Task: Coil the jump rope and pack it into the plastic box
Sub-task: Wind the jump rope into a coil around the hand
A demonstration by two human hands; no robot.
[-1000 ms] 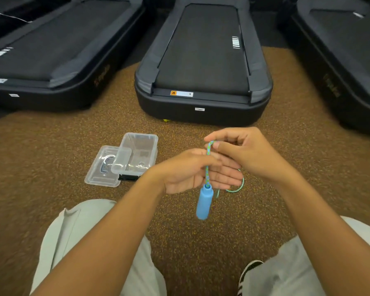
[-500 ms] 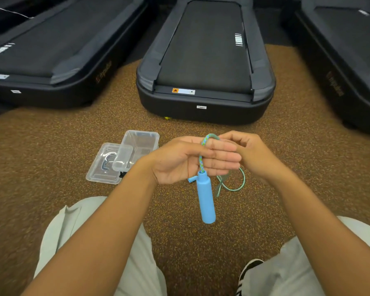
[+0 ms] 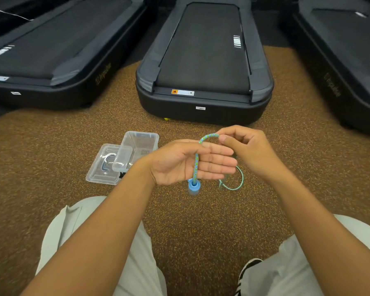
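Above the carpet (image 3: 94, 210), the right hand (image 3: 250, 150) has lifted, pinching the rope (image 3: 195, 163) over the flat, spread left hand (image 3: 188, 163); handle (image 3: 194, 186) now end-on. Box (image 3: 140, 144) near treadmills (image 3: 203, 60).

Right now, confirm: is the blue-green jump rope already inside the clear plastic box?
No, the clear plastic box holds no blue-green jump rope, which both hands hold.

Blue handle (image 3: 194, 186): swung from hanging lengthwise to end-on below the flat left hand (image 3: 188, 163). Right hand (image 3: 247, 149): risen toward 1 o'clock, pinching the rope (image 3: 207, 137), arch now taller.
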